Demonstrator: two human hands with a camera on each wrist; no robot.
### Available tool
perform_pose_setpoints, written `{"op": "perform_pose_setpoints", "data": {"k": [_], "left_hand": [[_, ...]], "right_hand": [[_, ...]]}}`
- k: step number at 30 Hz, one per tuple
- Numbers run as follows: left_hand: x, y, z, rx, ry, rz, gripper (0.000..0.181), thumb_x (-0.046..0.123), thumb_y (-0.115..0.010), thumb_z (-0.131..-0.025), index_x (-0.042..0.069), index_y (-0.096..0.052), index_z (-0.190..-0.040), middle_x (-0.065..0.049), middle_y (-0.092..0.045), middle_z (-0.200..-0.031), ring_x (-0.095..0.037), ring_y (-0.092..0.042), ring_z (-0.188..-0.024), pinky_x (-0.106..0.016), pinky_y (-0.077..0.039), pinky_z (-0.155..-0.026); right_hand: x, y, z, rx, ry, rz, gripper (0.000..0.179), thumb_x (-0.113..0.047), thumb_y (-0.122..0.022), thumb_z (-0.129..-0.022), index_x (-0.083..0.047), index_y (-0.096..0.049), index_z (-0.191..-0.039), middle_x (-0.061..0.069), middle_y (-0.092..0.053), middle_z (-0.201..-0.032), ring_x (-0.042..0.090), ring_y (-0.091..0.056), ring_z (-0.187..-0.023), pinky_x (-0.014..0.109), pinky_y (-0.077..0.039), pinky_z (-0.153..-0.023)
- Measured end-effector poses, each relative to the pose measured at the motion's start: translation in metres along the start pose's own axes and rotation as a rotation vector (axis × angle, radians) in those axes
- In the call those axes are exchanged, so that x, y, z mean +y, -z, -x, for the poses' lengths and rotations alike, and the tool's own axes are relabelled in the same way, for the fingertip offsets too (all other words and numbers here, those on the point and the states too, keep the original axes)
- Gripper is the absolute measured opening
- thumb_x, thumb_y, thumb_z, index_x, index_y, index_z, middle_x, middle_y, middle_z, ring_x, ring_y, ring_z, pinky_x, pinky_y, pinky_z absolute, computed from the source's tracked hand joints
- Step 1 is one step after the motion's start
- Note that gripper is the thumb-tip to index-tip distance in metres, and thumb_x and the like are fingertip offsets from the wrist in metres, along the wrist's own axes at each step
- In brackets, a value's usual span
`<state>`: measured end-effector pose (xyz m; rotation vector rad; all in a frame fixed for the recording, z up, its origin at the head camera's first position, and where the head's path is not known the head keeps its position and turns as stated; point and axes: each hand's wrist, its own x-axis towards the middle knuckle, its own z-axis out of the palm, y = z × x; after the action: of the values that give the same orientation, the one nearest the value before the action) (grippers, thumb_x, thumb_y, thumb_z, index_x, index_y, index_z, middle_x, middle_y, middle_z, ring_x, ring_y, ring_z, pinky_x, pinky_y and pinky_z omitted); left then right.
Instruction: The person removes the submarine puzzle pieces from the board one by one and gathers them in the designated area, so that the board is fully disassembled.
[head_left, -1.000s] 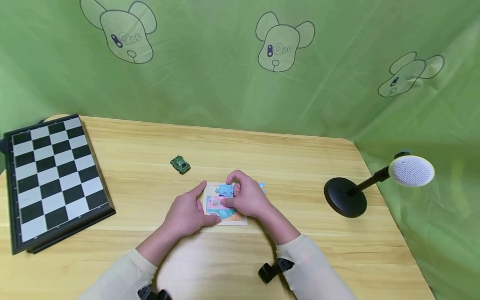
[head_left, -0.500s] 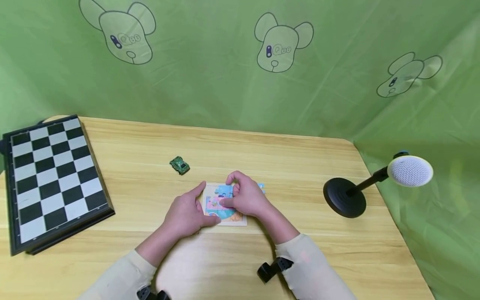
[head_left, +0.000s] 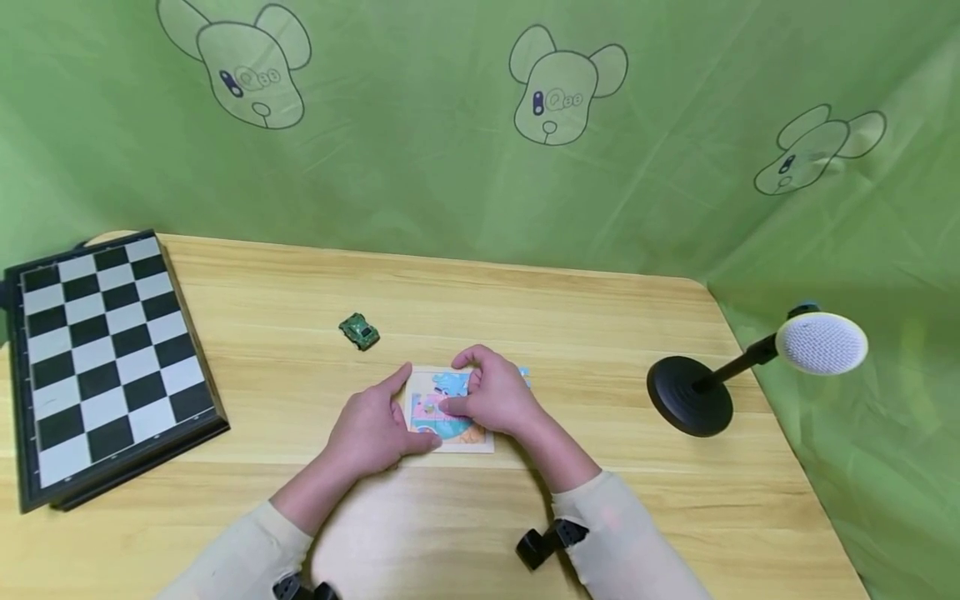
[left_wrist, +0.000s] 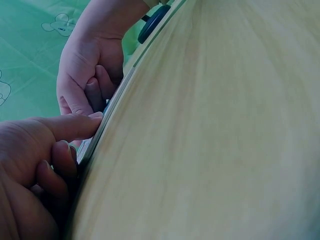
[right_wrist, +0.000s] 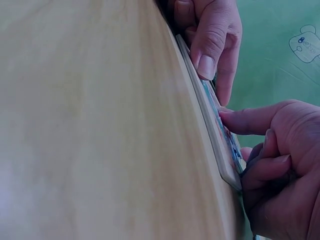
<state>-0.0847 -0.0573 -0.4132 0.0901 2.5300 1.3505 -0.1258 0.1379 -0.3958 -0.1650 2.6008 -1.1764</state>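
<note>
A small jigsaw puzzle board (head_left: 472, 446) with a pale frame and a colourful picture lies flat at the middle of the table, shown edge-on in both wrist views. My left hand (head_left: 372, 429) holds its left side, thumb across the front edge and index finger stretched toward the far left corner. Over the right part of the board, my right hand (head_left: 498, 392) pinches at the picture with thumb and index finger, its other fingers curled in. A blue puzzle piece (head_left: 448, 383) shows beside these fingers. What lies beneath the right hand is hidden.
Another blue piece (head_left: 524, 373) peeks out behind my right hand. A green toy car (head_left: 359, 331) sits beyond the board. On the left lies a chessboard (head_left: 112, 350); at the right stands a black round-based stand (head_left: 690, 395) with a white oval head. Green cloth (head_left: 420, 183) hangs behind.
The blue piece by my right fingers has shifted slightly and now sits in line with the picture. My right index finger has dipped a little; the left hand stays in place.
</note>
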Motion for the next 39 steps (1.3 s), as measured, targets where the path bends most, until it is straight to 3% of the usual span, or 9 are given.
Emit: {"op": "perform_pose_setpoints", "data": {"k": [6, 18, 24, 31, 39], "left_hand": [[0.000, -0.001, 0.000, -0.004, -0.003, 0.006, 0.109, 0.028, -0.094, -0.066, 0.006, -0.036, -0.155, -0.002, -0.055, -0.060, -0.018, -0.051, -0.050, -0.033, -0.039, -0.046], [-0.001, -0.002, 0.000, -0.004, -0.003, 0.003, 0.109, 0.028, -0.094, -0.066, 0.007, -0.035, -0.155, -0.002, -0.055, -0.061, -0.018, -0.051, -0.050, -0.032, -0.039, -0.045], [0.000, -0.002, 0.000, 0.000, 0.002, -0.006, 0.110, 0.028, -0.095, -0.065, 0.008, -0.035, -0.156, -0.002, -0.055, -0.060, -0.018, -0.050, -0.050, -0.032, -0.039, -0.045], [0.000, -0.001, 0.000, 0.002, 0.023, -0.012, 0.111, 0.028, -0.094, -0.065, 0.008, -0.034, -0.156, -0.002, -0.054, -0.061, -0.017, -0.050, -0.051, -0.034, -0.039, -0.049], [0.000, -0.002, 0.000, 0.006, 0.016, 0.004, 0.111, 0.026, -0.094, -0.066, 0.007, -0.034, -0.156, -0.002, -0.054, -0.060, -0.017, -0.049, -0.050, -0.034, -0.040, -0.049]], "right_hand": [[0.001, 0.000, 0.001, -0.007, 0.008, 0.014, 0.032, -0.016, -0.089, -0.076, -0.010, -0.068, -0.099, 0.001, -0.048, -0.060, 0.012, -0.042, -0.049, 0.027, -0.035, -0.048], [0.004, 0.005, 0.011, -0.005, 0.136, -0.028, 0.027, -0.012, -0.085, -0.079, -0.010, -0.070, -0.101, -0.002, -0.041, -0.057, 0.011, -0.037, -0.050, 0.028, -0.036, -0.053], [0.004, 0.019, 0.024, 0.033, 0.187, -0.030, 0.027, -0.009, -0.085, -0.079, -0.010, -0.070, -0.102, -0.004, -0.036, -0.056, 0.011, -0.033, -0.051, 0.030, -0.038, -0.059], [0.021, 0.038, 0.036, 0.085, 0.220, -0.011, 0.027, -0.010, -0.086, -0.079, -0.010, -0.071, -0.101, -0.006, -0.034, -0.057, 0.009, -0.031, -0.054, 0.033, -0.043, -0.072], [0.036, 0.057, 0.049, 0.125, 0.182, -0.020, 0.027, -0.010, -0.085, -0.080, -0.007, -0.070, -0.102, -0.005, -0.034, -0.059, 0.010, -0.032, -0.054, 0.029, -0.039, -0.065]]}}
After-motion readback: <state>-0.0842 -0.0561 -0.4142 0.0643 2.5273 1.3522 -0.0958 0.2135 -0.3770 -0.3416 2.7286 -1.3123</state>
